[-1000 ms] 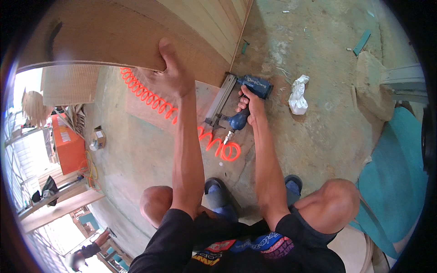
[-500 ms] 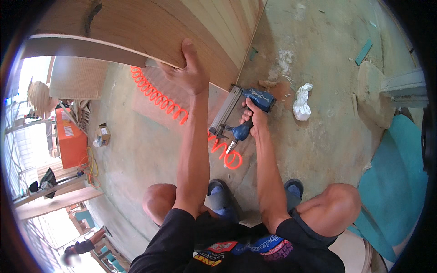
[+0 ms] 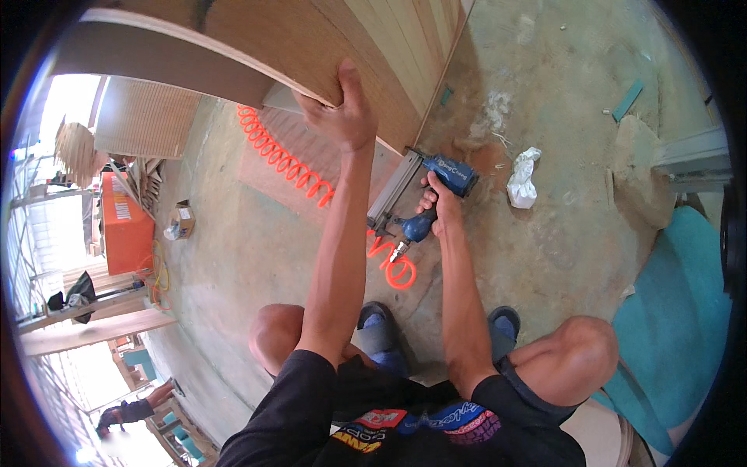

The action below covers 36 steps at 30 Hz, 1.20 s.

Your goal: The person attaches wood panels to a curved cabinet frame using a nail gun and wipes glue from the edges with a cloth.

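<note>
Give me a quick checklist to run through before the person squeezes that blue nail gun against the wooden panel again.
1. Grip on the blue pneumatic nail gun: right hand is wrapped round its handle. Ok.
2. Large slatted wooden panel steadied: left hand clasps its lower edge. Ok.
3. Left hand away from the gun's nose: it sits up the edge, apart from the tool. Ok.
4. Nose seated flat on the panel: contact point is hidden by the magazine. Cannot tell.
5. Orange coiled air hose: connected at the handle, but it loops on the floor near the blue shoes. Not ok.
</note>
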Available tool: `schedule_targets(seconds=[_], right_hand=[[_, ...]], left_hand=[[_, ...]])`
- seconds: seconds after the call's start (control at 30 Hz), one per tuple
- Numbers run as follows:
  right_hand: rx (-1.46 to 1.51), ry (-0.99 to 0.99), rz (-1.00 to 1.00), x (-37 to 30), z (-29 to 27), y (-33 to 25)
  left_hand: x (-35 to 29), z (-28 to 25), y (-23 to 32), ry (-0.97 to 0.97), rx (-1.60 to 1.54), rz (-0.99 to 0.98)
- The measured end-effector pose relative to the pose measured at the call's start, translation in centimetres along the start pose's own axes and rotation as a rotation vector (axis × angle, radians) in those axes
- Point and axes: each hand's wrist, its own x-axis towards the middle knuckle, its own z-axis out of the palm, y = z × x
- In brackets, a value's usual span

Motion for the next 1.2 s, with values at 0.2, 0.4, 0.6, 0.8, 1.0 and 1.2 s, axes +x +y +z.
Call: schedule_targets(seconds=[0.2,0.4,0.6,0.8,1.0,1.2], right_hand=[[0.015,0.001,-0.033,-0.7,0.4,0.4],[-0.037,-0.028,-0.061,-1.9,1.6,0.1],[-0.157,-0.067,-0.102,-3.1,2.8,-0.1],[-0.157,-0.045,-0.165,-4.4,4.5,-2.2],[-0.203,-0.105,-0.123,-6.5,6.3,-3.2],[-0.182,-0.136,-0.155,-12.2,11.5,-5.5]], left_hand=[[-0.6,0.4,0.4,0.005,0.057,-0.083],[-0.4,-0.6,1.1,-0.046,0.158,-0.066],[0.1,-1.8,1.6,-0.037,0.302,-0.084],[1.6,-3.6,4.0,-0.501,0.136,-0.307],[5.1,-7.3,2.2,-0.625,-0.339,-0.674],[11.0,-6.8,13.9,-0.263,0.042,-0.296]])
